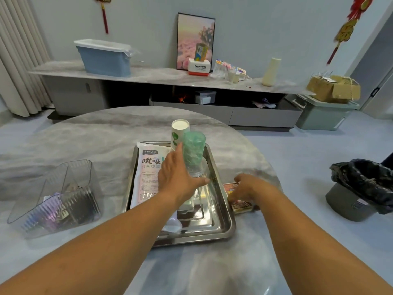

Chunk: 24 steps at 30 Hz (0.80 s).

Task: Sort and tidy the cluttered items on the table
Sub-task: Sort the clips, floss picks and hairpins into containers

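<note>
Two hands of mine are out over the round marble table point(85, 141), and between them lies one steel tray point(221, 211). In the tray I count one white packet of straws point(146, 173) lying flat along its left side, one sleeve of green cups point(194, 154) wrapped in clear plastic, and one stack of paper cups point(178, 133) with a green leaf print standing at the far edge. Two small printed boxes point(241, 205) sit on the table just beside the tray's right rim. One clear ribbed bin point(61, 194) stands to the left, well apart from the tray.

My left forearm covers the near end of the straw packet and some pale wrapping at the tray's near rim, which I cannot identify. The lower end of the green sleeve blurs into clear plastic against the tray's shine, so I cannot tell whether it touches the tray. What lies inside the ribbed bin is too dim to name.

My left hand point(176, 175) reaches forward, thumb up along the sleeve and fingers wrapped round its lower part, gripping it tilted. My right hand point(248, 188) lies palm down over the boxes with curled fingers touching them; I cannot tell whether it grasps one.
</note>
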Each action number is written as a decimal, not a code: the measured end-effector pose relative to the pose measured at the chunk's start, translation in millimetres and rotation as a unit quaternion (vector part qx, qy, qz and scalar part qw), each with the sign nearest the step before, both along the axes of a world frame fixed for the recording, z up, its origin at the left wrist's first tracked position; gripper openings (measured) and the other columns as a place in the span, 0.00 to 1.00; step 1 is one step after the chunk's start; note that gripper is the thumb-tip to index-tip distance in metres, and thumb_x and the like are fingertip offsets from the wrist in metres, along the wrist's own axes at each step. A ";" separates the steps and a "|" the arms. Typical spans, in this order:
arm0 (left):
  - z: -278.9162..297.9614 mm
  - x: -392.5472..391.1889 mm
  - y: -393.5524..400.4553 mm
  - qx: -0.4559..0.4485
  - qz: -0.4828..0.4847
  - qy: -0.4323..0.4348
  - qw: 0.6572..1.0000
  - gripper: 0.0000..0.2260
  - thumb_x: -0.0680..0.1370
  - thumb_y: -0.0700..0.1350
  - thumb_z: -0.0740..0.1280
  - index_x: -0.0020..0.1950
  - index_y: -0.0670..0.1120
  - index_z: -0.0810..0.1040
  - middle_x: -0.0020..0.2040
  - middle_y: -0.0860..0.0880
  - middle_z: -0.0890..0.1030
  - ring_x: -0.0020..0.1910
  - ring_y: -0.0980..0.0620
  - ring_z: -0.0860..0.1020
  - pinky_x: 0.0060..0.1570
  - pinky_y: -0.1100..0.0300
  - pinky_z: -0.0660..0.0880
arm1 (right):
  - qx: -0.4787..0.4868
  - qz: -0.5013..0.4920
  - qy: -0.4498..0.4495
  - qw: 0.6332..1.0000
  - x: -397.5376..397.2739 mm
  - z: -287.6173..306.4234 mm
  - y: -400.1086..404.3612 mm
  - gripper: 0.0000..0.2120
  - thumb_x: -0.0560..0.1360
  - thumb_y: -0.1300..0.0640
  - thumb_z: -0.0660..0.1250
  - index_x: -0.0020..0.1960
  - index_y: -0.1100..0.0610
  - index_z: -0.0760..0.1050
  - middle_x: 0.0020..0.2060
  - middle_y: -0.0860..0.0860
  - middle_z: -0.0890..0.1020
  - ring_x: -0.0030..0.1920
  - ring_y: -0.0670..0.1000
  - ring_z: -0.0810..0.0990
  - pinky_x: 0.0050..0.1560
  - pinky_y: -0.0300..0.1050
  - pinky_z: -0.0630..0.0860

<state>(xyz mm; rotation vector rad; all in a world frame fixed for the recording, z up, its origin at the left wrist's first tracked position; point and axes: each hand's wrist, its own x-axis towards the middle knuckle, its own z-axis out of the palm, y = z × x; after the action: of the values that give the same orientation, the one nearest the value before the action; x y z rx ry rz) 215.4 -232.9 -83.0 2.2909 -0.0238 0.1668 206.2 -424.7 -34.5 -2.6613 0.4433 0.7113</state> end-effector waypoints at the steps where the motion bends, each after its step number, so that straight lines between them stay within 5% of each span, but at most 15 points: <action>1: -0.9 1.8 -0.8 -0.001 0.014 0.005 1.000 0.58 0.64 0.62 0.80 0.81 0.56 0.44 0.78 0.48 0.61 0.76 0.45 0.60 0.75 0.44 0.61 | -0.024 0.010 -0.002 1.000 1.7 -7.1 0.1 0.40 0.73 0.50 0.76 0.79 0.54 0.61 0.74 0.56 0.70 0.70 0.60 0.72 0.69 0.56 0.74; 4: -3.2 6.8 6.5 0.011 0.053 -0.004 0.999 0.54 0.65 0.60 0.80 0.81 0.54 0.48 0.73 0.49 0.70 0.73 0.45 0.68 0.72 0.43 0.64 | -0.036 -0.030 -0.071 0.996 4.6 -23.5 -3.0 0.32 0.73 0.48 0.74 0.74 0.55 0.68 0.64 0.55 0.78 0.60 0.58 0.78 0.60 0.51 0.77; 6: -2.0 6.3 13.9 0.023 0.052 -0.014 0.998 0.53 0.65 0.58 0.79 0.80 0.55 0.49 0.72 0.49 0.72 0.71 0.45 0.69 0.72 0.44 0.64 | 0.056 -0.117 -0.167 0.977 7.9 -23.7 -6.1 0.27 0.74 0.46 0.71 0.68 0.56 0.70 0.57 0.55 0.78 0.52 0.56 0.76 0.52 0.49 0.74; 9: -1.9 3.0 24.0 0.023 0.030 -0.012 0.999 0.52 0.67 0.57 0.79 0.81 0.56 0.48 0.73 0.49 0.71 0.73 0.44 0.67 0.73 0.45 0.61 | 0.315 -0.230 -0.240 0.889 22.8 -14.1 -0.1 0.19 0.75 0.41 0.64 0.58 0.54 0.70 0.45 0.53 0.73 0.42 0.53 0.71 0.47 0.52 0.71; 11: -4.6 2.0 27.3 0.020 0.022 -0.008 1.000 0.52 0.68 0.58 0.79 0.81 0.57 0.48 0.74 0.50 0.70 0.74 0.44 0.65 0.74 0.45 0.60 | 0.463 -0.288 -0.214 0.810 30.1 -4.2 13.4 0.15 0.80 0.49 0.58 0.50 0.61 0.72 0.43 0.56 0.77 0.44 0.56 0.74 0.47 0.53 0.78; 14: -8.5 2.4 28.6 0.027 0.021 -0.012 0.999 0.52 0.67 0.61 0.79 0.81 0.55 0.49 0.75 0.50 0.69 0.75 0.45 0.64 0.75 0.45 0.60 | 0.556 -0.310 -0.190 0.747 37.6 -2.6 31.3 0.13 0.84 0.54 0.56 0.58 0.62 0.74 0.52 0.61 0.81 0.54 0.59 0.81 0.56 0.56 0.82; 18: -19.1 2.4 33.3 0.080 0.005 -0.016 0.997 0.51 0.68 0.62 0.78 0.81 0.55 0.49 0.73 0.49 0.70 0.74 0.46 0.65 0.75 0.46 0.60 | 0.496 -0.238 -0.225 0.804 54.4 -19.6 42.6 0.14 0.84 0.48 0.59 0.57 0.58 0.74 0.51 0.58 0.81 0.53 0.57 0.81 0.59 0.58 0.80; 24: -39.1 7.9 35.9 0.131 -0.018 -0.036 0.991 0.52 0.69 0.62 0.77 0.81 0.55 0.45 0.78 0.51 0.65 0.79 0.49 0.58 0.79 0.48 0.51 | 0.306 -0.093 -0.288 0.903 77.7 -20.4 55.3 0.15 0.83 0.49 0.57 0.46 0.58 0.76 0.40 0.52 0.78 0.41 0.54 0.74 0.44 0.50 0.73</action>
<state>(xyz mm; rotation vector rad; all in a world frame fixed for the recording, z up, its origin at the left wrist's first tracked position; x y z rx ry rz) 223.4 -197.0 -122.1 2.5426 -0.1299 0.2394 283.9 -369.4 -54.9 -2.0476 0.2446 -0.0294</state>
